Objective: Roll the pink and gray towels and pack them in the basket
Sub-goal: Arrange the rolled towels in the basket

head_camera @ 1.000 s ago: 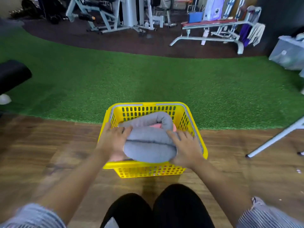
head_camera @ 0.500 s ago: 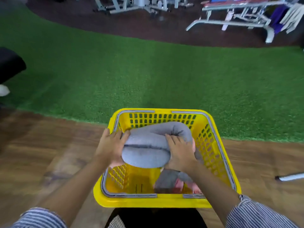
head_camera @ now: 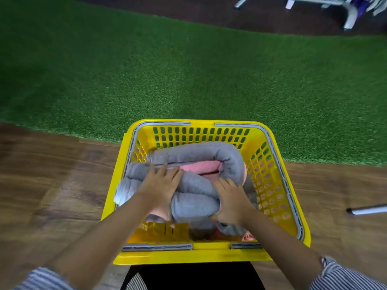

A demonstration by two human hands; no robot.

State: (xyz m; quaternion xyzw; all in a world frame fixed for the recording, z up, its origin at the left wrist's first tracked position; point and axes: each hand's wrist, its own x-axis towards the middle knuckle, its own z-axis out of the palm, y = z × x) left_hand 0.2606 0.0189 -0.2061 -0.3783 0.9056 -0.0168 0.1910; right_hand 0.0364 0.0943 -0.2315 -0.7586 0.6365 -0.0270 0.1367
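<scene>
A yellow plastic basket (head_camera: 278, 170) stands on the wooden floor right in front of my knees. Rolled gray towels (head_camera: 194, 201) fill its middle, and a pink towel (head_camera: 201, 166) shows between the rolls. Another gray and pink piece lies lower at the basket's near right corner. My left hand (head_camera: 160, 185) presses flat on the left part of the gray roll, fingers spread. My right hand (head_camera: 230, 203) grips the right end of the same roll, with its fingers curled over the top.
Green artificial turf (head_camera: 188, 76) begins just beyond the basket. A white metal bar end (head_camera: 364, 210) lies on the wood floor (head_camera: 52, 185) to the right. Gym bench legs (head_camera: 347, 15) stand at the far right on dark flooring.
The view has tilted down and come closer over the basket. Both hands have pushed the gray roll lower into the basket, and my left hand has slid on top of it.
</scene>
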